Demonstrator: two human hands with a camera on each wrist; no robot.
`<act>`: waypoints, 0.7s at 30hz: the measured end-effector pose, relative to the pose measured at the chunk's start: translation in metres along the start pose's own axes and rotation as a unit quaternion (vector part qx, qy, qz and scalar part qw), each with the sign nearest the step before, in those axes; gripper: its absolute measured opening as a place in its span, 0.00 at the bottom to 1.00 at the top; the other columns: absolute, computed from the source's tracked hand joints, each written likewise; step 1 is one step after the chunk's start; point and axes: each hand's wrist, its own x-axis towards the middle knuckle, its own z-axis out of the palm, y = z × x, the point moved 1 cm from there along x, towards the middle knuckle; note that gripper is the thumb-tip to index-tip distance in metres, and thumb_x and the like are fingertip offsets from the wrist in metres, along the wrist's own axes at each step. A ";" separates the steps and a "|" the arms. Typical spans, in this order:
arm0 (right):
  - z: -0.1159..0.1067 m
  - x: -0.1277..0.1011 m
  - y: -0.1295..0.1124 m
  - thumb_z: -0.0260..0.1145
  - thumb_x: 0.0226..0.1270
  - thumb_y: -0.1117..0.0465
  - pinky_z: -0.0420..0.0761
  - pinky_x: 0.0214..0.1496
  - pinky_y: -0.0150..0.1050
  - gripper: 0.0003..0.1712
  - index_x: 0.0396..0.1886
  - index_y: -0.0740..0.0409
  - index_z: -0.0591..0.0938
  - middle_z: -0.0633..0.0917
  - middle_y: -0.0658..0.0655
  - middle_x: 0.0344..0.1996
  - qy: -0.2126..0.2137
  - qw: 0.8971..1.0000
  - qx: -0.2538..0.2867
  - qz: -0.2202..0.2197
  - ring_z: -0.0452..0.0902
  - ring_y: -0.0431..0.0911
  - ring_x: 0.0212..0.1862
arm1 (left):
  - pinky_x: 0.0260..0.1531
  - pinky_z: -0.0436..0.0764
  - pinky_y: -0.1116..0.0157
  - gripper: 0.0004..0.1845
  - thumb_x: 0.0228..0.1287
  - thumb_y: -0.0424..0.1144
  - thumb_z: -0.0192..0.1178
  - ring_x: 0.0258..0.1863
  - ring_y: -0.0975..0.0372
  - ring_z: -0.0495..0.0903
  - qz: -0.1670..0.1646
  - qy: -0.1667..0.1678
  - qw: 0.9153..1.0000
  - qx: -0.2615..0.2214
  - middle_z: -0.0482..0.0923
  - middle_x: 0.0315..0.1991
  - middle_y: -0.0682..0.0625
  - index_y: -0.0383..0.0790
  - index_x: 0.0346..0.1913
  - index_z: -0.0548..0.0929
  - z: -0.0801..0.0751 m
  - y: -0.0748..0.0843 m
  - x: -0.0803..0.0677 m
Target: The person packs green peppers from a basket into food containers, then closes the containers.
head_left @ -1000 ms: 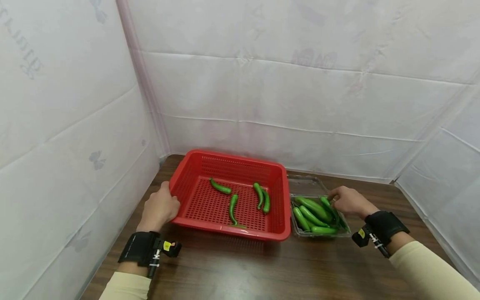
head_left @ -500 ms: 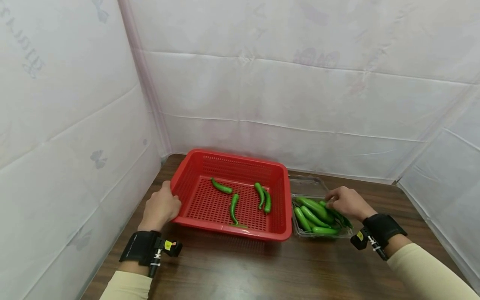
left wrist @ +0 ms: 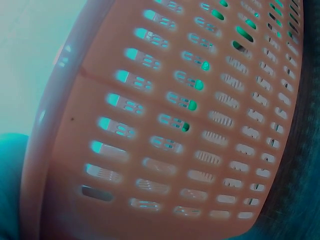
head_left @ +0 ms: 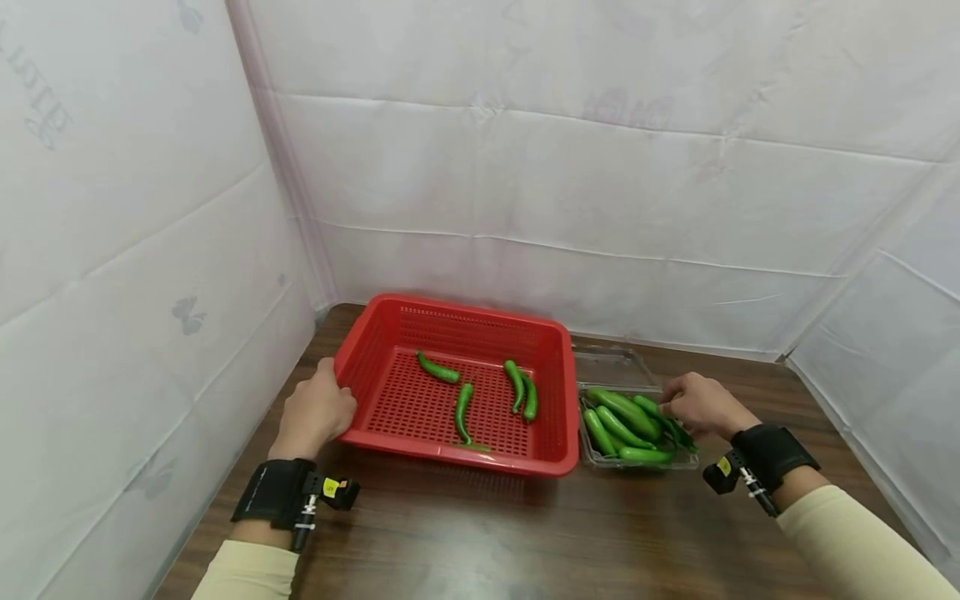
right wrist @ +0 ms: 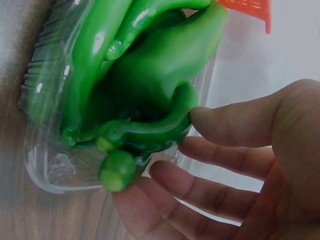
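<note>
Four peppers point(head_left: 465, 398) lay in red basket point(head_left: 555, 454), left hand point(head_left: 313, 414) curled on its rim. Left wrist: only basket wall point(left wrist: 165, 130), fingers not visible. Right wrist: right hand point(right wrist: 240, 170) fingertips touched a pepper stem point(right wrist: 145, 135) in clear tray point(right wrist: 50, 170), loosely spread; pinching one stem alone would've lifted cleaner.

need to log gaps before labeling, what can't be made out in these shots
- Left hand: head view hides its fingers behind the red basket wall; left wrist view shows only that wall.
- Green peppers in the clear plastic tray: piled, count unclear.
- Right hand: touches a pepper; whether it grips is unclear.
</note>
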 end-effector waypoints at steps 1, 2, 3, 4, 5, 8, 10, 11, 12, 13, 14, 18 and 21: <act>0.000 0.000 0.000 0.63 0.75 0.62 0.87 0.34 0.47 0.21 0.59 0.73 0.81 0.84 0.68 0.43 0.001 1.000 0.000 0.001 0.81 0.50 0.33 | 0.29 0.78 0.58 0.30 0.76 0.37 0.47 0.36 0.48 0.83 -0.001 0.000 1.000 0.000 0.80 0.48 0.27 0.26 0.75 0.58 0.000 0.000 0.000; 0.001 0.000 0.000 0.63 0.75 0.62 0.87 0.34 0.47 0.20 0.58 0.73 0.81 0.84 0.67 0.42 0.001 1.000 -0.001 0.001 0.81 0.49 0.33 | 0.29 0.77 0.58 0.30 0.76 0.37 0.47 0.36 0.48 0.83 -0.002 -0.001 1.000 0.000 0.80 0.48 0.27 0.26 0.75 0.58 -0.001 0.000 0.000; 0.001 0.001 -0.001 0.63 0.75 0.62 0.87 0.34 0.47 0.20 0.58 0.72 0.82 0.84 0.66 0.42 0.001 1.000 0.000 0.003 0.81 0.49 0.33 | 0.29 0.77 0.58 0.30 0.76 0.37 0.47 0.36 0.48 0.83 -0.003 -0.002 1.000 0.000 0.80 0.48 0.27 0.26 0.75 0.58 -0.001 0.000 0.000; 0.001 0.001 -0.001 0.63 0.75 0.62 0.87 0.35 0.47 0.20 0.58 0.73 0.82 0.84 0.66 0.41 -0.001 1.000 0.000 0.003 0.81 0.49 0.33 | 0.29 0.77 0.58 0.30 0.76 0.37 0.47 0.36 0.48 0.83 -0.005 -0.002 1.000 -0.001 0.80 0.48 0.27 0.26 0.75 0.58 -0.002 0.000 0.000; 0.001 0.001 0.000 0.63 0.75 0.61 0.87 0.35 0.48 0.20 0.58 0.73 0.81 0.84 0.65 0.40 -0.002 1.000 0.002 0.003 0.81 0.49 0.33 | 0.29 0.77 0.58 0.30 0.76 0.37 0.47 0.36 0.48 0.83 -0.005 -0.003 1.000 -0.001 0.80 0.48 0.27 0.26 0.75 0.57 -0.002 0.000 0.000; 0.000 0.002 0.000 0.63 0.76 0.61 0.87 0.35 0.48 0.21 0.59 0.72 0.82 0.85 0.66 0.42 -0.002 1.000 0.003 0.006 0.81 0.49 0.32 | 0.28 0.77 0.58 0.30 0.76 0.37 0.47 0.36 0.48 0.83 -0.004 -0.001 1.000 -0.003 0.80 0.48 0.27 0.26 0.75 0.58 -0.002 0.000 0.000; -0.001 0.002 -0.001 0.63 0.76 0.61 0.87 0.35 0.48 0.21 0.59 0.72 0.82 0.85 0.66 0.42 -0.001 1.000 0.001 0.006 0.81 0.49 0.31 | 0.28 0.77 0.58 0.30 0.76 0.36 0.47 0.35 0.48 0.83 -0.002 0.003 1.000 -0.005 0.81 0.48 0.27 0.26 0.74 0.58 -0.001 0.000 0.000; -0.002 0.003 -0.002 0.63 0.76 0.61 0.87 0.34 0.48 0.20 0.58 0.72 0.82 0.85 0.67 0.42 0.000 1.000 -0.001 0.006 0.80 0.49 0.31 | 0.28 0.77 0.58 0.29 0.76 0.36 0.47 0.35 0.48 0.83 0.000 0.005 1.000 -0.004 0.81 0.47 0.27 0.25 0.74 0.59 -0.001 0.000 0.000; -0.002 0.003 -0.002 0.63 0.76 0.61 0.87 0.34 0.47 0.20 0.58 0.71 0.83 0.86 0.67 0.43 0.001 1.000 -0.005 0.006 0.80 0.49 0.31 | 0.28 0.78 0.57 0.29 0.75 0.36 0.47 0.35 0.48 0.83 0.001 0.007 1.000 -0.003 0.81 0.47 0.27 0.25 0.74 0.59 -0.001 -0.001 0.000; -0.003 0.003 -0.003 0.63 0.76 0.61 0.87 0.34 0.47 0.19 0.58 0.71 0.83 0.86 0.68 0.44 0.001 1.000 -0.008 0.006 0.80 0.49 0.31 | 0.28 0.78 0.57 0.29 0.75 0.36 0.47 0.35 0.47 0.83 0.001 0.008 1.000 -0.003 0.81 0.47 0.27 0.25 0.73 0.59 0.000 -0.001 0.001; -0.003 0.003 -0.005 0.63 0.76 0.61 0.87 0.34 0.46 0.19 0.57 0.70 0.83 0.85 0.68 0.45 0.002 1.000 -0.012 0.003 0.80 0.49 0.32 | 0.28 0.78 0.57 0.29 0.75 0.36 0.47 0.35 0.47 0.83 0.001 0.009 1.000 -0.002 0.81 0.47 0.27 0.25 0.73 0.60 0.000 -0.001 0.001; -0.006 0.005 -0.011 0.62 0.75 0.61 0.86 0.33 0.45 0.19 0.57 0.70 0.83 0.84 0.73 0.51 0.009 0.999 -0.039 -0.013 0.83 0.49 0.33 | 0.29 0.78 0.57 0.28 0.75 0.36 0.48 0.36 0.47 0.83 -0.001 0.008 1.000 -0.001 0.81 0.47 0.27 0.25 0.72 0.60 0.001 -0.001 0.002; -0.009 0.007 -0.020 0.62 0.75 0.61 0.83 0.32 0.46 0.20 0.57 0.71 0.83 0.84 0.75 0.53 0.019 0.997 -0.065 -0.032 0.83 0.50 0.31 | 0.31 0.78 0.57 0.29 0.75 0.37 0.48 0.36 0.47 0.83 -0.004 0.006 1.000 0.003 0.81 0.48 0.28 0.26 0.73 0.60 0.002 0.000 0.002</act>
